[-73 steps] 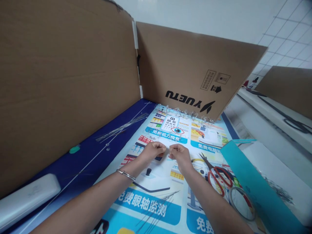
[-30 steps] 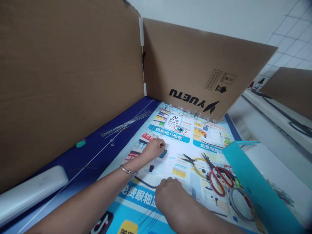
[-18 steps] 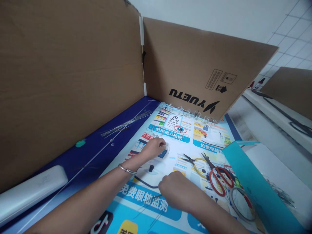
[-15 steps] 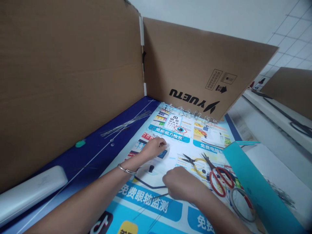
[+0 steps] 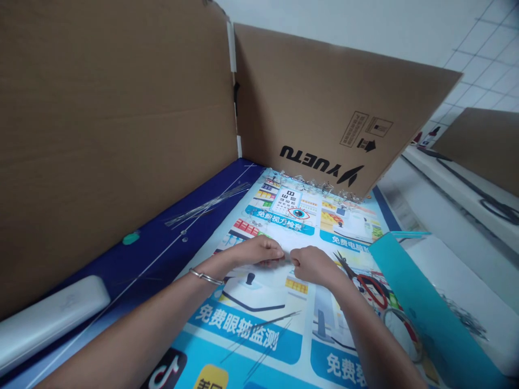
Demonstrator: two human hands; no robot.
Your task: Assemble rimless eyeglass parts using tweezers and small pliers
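Observation:
My left hand (image 5: 263,252) is closed in a pinch above the printed mat (image 5: 279,237), a silver bangle (image 5: 206,277) round its wrist. Just to its right, with a narrow gap between the fingertips, my right hand (image 5: 311,263) is closed with thumb and forefinger together. Whatever either hand pinches is too small to make out. Several thin dark wires (image 5: 267,327) lie on the mat below the hands. Beside my right hand lie red-handled scissors (image 5: 357,277), partly covered by the wrist. The yellow-handled pliers are hidden behind that hand.
Cardboard walls (image 5: 316,97) stand at the back and left. Small wire pieces (image 5: 324,186) line the back wall's foot. A wire bundle (image 5: 208,205) lies left, a white case (image 5: 57,321) nearer. At right are a wire coil (image 5: 385,317) and a turquoise box (image 5: 430,302) holding wire pieces.
My right hand has moved up and forward from beside the thin wires to my left hand, now covering the yellow-handled pliers. My left hand has shifted slightly and stays pinched.

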